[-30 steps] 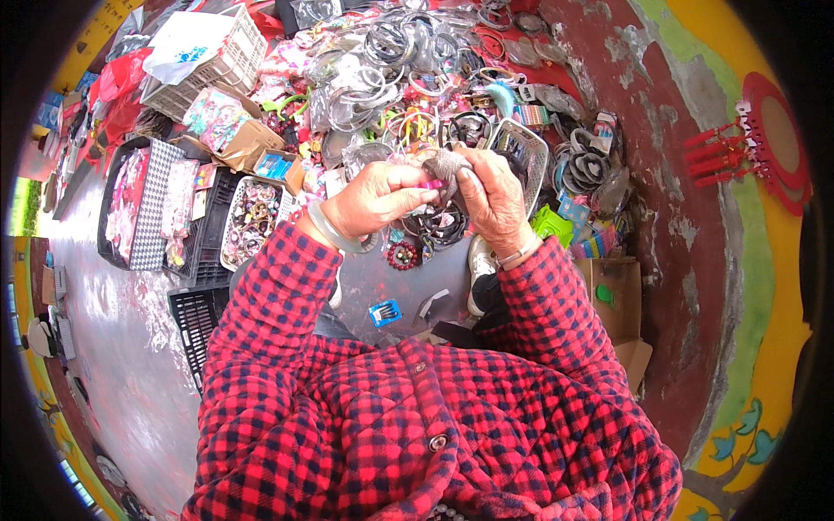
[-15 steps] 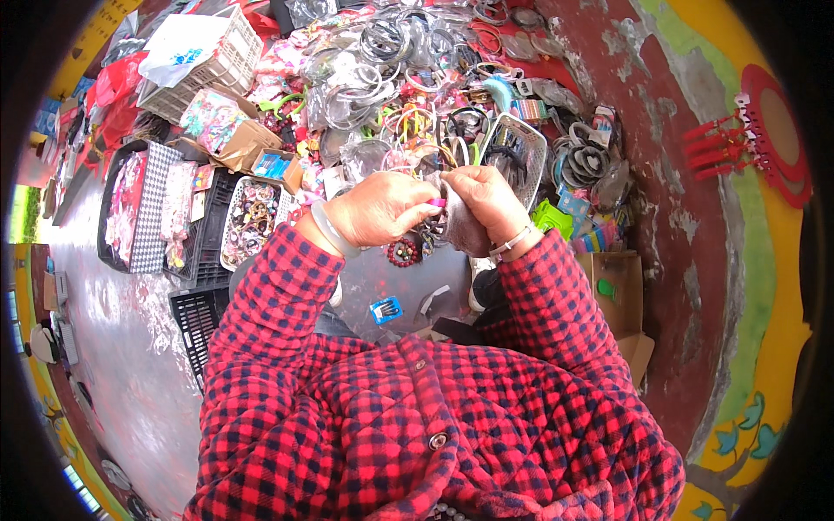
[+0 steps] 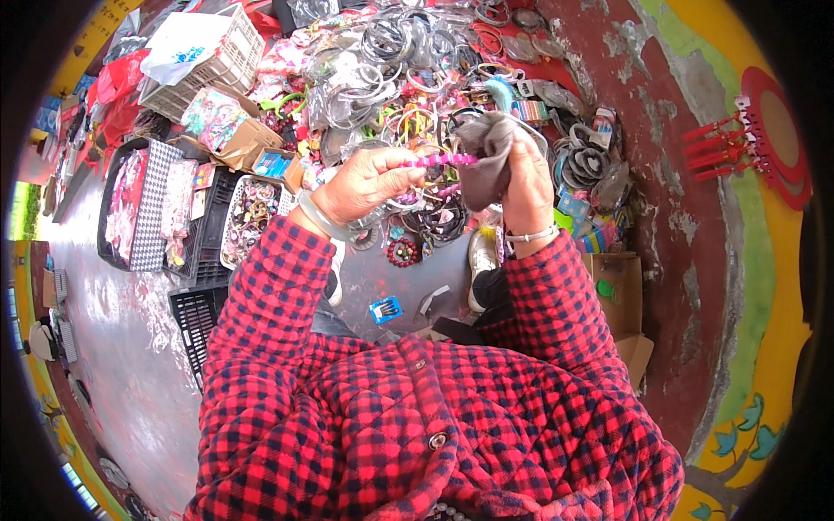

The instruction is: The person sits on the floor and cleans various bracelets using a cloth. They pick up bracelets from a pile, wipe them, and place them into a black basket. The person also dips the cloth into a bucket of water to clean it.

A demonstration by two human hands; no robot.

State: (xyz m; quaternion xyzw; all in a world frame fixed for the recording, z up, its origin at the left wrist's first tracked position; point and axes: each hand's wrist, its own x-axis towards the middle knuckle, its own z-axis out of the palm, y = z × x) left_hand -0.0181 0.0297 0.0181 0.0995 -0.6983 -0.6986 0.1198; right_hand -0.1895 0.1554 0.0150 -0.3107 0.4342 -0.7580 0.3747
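My left hand (image 3: 360, 186) pinches one end of a magenta band (image 3: 445, 160) with a bumpy edge. Its other end runs into a grey-brown cloth (image 3: 486, 163) gripped by my right hand (image 3: 532, 187), whose fingers are partly behind the folds. Whether the cloth wraps the band or only touches it, I cannot tell. Both hands are raised in front of a large heap of headbands (image 3: 382, 43) and hair ornaments, many in clear bags. Below them on the floor lies a dark red beaded bracelet (image 3: 402, 253).
To the left stand a white basket (image 3: 228, 252) of small hair ties, a black crate (image 3: 195, 317), a patterned box (image 3: 156, 213) and a pale plastic crate (image 3: 239, 52). A cardboard box (image 3: 627, 300) is at my right, near the peeling red wall (image 3: 686, 260). A blue packet (image 3: 386, 310) lies between my feet.
My hands have moved apart, drawing out more of the magenta band between them. The right hand has risen and shifted right with the cloth.
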